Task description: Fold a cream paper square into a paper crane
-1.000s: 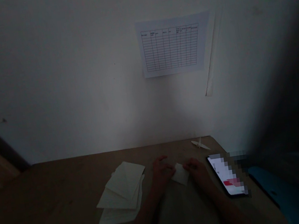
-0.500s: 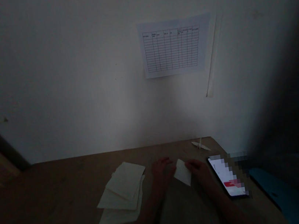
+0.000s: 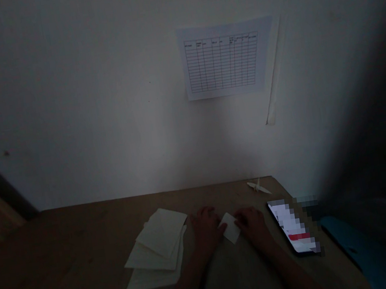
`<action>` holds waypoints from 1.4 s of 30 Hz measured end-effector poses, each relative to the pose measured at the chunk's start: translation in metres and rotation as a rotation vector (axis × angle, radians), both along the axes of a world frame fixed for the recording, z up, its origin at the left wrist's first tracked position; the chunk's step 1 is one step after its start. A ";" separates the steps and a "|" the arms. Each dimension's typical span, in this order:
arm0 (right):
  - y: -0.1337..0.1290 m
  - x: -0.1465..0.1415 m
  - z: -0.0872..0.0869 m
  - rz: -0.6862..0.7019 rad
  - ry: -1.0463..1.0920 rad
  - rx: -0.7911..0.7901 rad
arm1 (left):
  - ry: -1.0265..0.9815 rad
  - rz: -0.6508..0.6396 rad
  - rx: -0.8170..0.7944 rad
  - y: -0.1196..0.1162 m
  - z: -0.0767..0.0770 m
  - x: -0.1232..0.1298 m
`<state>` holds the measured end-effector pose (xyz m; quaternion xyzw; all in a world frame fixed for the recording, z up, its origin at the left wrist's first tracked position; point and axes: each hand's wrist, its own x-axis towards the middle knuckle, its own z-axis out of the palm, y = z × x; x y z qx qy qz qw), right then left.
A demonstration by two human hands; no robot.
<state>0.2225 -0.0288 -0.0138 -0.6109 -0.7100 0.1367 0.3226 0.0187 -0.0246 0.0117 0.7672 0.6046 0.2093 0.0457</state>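
Steadies small paper (image 3: 231, 230), now laid flatter, apparently mid-fold, between pinching grip of right hand (image 3: 253, 223) and loosely spread left hand (image 3: 206, 229).

Paper (image 3: 231, 232) btwn L hand (image 3: 207, 226) & R hand (image 3: 251, 222) on tbl (image 3: 68, 257); sheets (image 3: 157, 250) L, phone (image 3: 287, 224) R, crane (image 3: 258, 187) behind.

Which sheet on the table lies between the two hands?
The small diamond-shaped sheet, flanked by the left hand and right hand; the larger sheets overlap farther left.
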 end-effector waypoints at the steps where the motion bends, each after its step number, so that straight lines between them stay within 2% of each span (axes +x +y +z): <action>1: -0.001 0.000 0.001 0.012 -0.031 -0.003 | 0.014 0.005 0.004 -0.001 0.000 0.000; 8: -0.005 -0.002 0.009 0.055 -0.187 0.048 | 0.080 -0.110 0.045 -0.005 0.001 -0.001; 12: -0.007 -0.002 0.011 0.102 -0.231 0.095 | 0.128 -0.134 0.069 -0.006 -0.004 -0.001; 20: -0.009 -0.003 0.011 0.059 -0.243 0.083 | 0.212 -0.123 0.043 -0.001 -0.011 -0.003; 31: -0.009 -0.006 0.015 0.003 -0.312 -0.020 | 0.206 -0.164 0.113 -0.006 0.005 -0.001; 42: -0.008 -0.006 0.017 -0.016 -0.277 -0.058 | 0.255 -0.184 0.123 -0.018 0.019 -0.016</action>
